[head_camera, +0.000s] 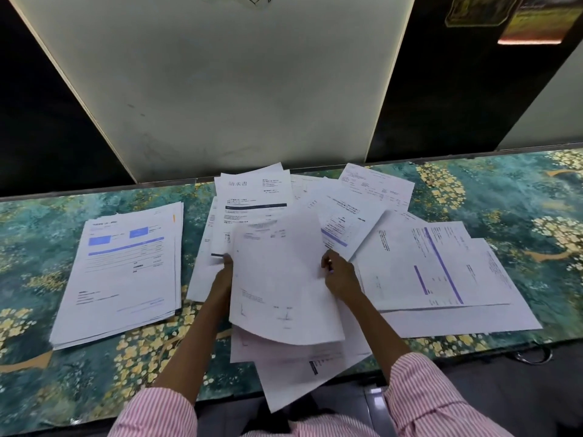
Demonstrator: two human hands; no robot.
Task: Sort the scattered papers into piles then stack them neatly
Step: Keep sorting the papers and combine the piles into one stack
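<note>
A white sheet (280, 279) with faint print is lifted over the middle of the table. My left hand (222, 275) pinches its left edge and my right hand (339, 274) pinches its right edge. Under it lie more loose sheets (293, 367), some hanging over the table's front edge. A squared pile with blue-banded pages (126, 266) lies at the left. Scattered papers (344, 209) fan out behind the held sheet. To the right lies a spread of sheets with purple bars (441, 266).
The table has a green and gold floral cover (520, 197). A white wall panel (220, 89) rises right behind the table. The front edge of the table runs close to my body, with dark floor below at the right.
</note>
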